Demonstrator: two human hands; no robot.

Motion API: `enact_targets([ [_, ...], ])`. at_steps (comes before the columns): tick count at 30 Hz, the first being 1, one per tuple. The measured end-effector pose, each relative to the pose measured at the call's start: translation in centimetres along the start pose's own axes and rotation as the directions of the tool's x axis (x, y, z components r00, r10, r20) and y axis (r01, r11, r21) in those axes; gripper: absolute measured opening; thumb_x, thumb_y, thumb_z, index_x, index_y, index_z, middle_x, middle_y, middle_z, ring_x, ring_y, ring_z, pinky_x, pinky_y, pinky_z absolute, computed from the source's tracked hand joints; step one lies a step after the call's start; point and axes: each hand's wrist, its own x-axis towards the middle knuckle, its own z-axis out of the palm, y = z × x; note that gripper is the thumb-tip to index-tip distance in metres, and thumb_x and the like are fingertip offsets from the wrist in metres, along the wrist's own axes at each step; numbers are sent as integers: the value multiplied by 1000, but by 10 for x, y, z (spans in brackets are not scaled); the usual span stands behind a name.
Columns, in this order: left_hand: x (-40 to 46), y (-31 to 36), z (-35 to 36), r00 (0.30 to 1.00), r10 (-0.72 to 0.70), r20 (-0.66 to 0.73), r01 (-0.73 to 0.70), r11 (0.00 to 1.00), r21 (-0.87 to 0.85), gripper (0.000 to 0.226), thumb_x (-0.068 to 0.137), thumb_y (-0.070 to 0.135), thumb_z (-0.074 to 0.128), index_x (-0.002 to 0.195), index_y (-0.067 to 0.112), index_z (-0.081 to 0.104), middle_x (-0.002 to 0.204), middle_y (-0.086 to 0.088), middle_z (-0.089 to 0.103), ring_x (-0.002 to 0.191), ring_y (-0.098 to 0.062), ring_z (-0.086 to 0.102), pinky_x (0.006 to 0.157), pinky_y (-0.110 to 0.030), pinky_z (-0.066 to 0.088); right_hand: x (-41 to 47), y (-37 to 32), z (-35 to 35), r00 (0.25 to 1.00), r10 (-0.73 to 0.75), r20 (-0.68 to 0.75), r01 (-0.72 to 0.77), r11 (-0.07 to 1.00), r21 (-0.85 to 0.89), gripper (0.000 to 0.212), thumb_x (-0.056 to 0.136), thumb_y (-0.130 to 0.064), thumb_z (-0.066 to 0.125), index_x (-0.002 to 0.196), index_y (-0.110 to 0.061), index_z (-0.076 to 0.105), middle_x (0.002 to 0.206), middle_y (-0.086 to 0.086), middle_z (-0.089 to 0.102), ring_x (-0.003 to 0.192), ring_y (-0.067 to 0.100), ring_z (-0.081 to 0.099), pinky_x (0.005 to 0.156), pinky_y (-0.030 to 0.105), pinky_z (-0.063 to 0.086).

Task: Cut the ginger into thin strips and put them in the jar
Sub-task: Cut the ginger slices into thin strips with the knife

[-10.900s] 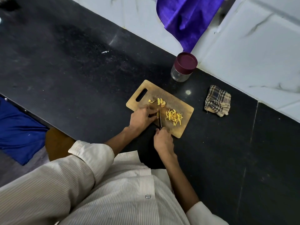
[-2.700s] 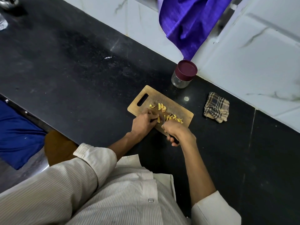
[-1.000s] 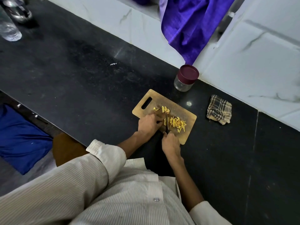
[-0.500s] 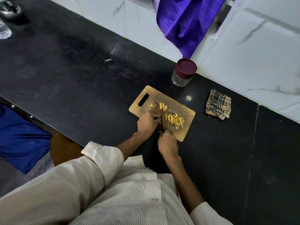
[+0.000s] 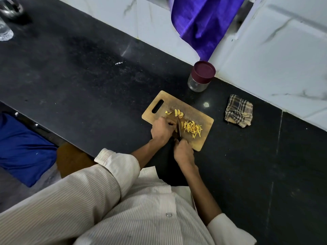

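Right hand (image 5: 183, 152) clenched round the knife (image 5: 179, 129) handle at the near edge of the cutting board (image 5: 203, 119); blade upright on the wood. Left hand (image 5: 161, 129) curled, fingertips pinning a ginger piece (image 5: 176, 129) against the blade's left side. Cut strips (image 5: 192, 127) heaped just right of the blade; uncut slices (image 5: 177, 113) beyond. Black counter (image 5: 79, 82); lidded jar (image 5: 200, 76) and checked cloth (image 5: 238, 110) farther back, by the white wall. Placement unchanged from half a second ago.
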Motion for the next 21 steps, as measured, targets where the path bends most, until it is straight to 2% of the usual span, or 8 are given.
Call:
enact_targets([
  [4,0,0,-3,1000,-2,19,2,1000,-13,11,88,17,66,91,21,76,85,5,72,72,-17,68,71,-36,59,-17,17,3,1000,-30,8,30,990,-141,37,107,-33,36,120,-4,55,119,18,62,110,35,60,78,38,41],
  [6,1,2,-4,999,-8,35,8,1000,-11,11,88,18,65,89,22,75,81,5,71,65,-14,66,70,-34,59,-18,20,1,1000,-15,-11,13,988,-154,37,107,-34,36,120,-5,55,118,17,63,109,34,61,75,36,39],
  [10,-1,3,-5,1000,2,25,-2,1000,9,10,88,18,66,87,21,75,78,5,70,61,-12,64,69,-33,58,-7,20,-9,998,19,-61,-23,998,-50,36,106,-33,38,117,-5,58,116,16,64,107,34,61,74,32,38],
  [13,0,0,-6,1000,8,27,-8,1000,10,10,88,18,65,87,21,75,77,5,69,60,-11,63,68,-32,58,-5,22,-13,999,-4,-34,4,1000,-7,36,106,-34,39,114,-6,60,112,15,64,103,33,61,75,33,42],
  [16,2,-1,-5,999,30,41,-30,999,11,9,89,20,65,90,22,74,77,6,69,54,-8,61,66,-29,57,-2,26,-15,999,-19,-28,21,997,74,37,105,-39,40,110,-8,60,104,13,65,95,32,65,79,45,55],
  [18,2,-2,-5,998,44,40,-44,999,7,9,89,20,65,91,22,74,79,6,70,51,-6,59,62,-25,55,-1,29,-17,1000,-11,-29,15,992,126,37,103,-42,41,108,-11,61,100,14,66,91,34,66,78,51,57],
  [21,2,-5,-3,997,76,29,-76,997,11,10,90,19,64,93,21,74,76,7,68,50,-3,57,56,-21,49,0,34,-17,1000,18,-23,-14,986,168,35,102,-46,42,105,-16,60,95,14,66,88,35,66,78,52,58],
])
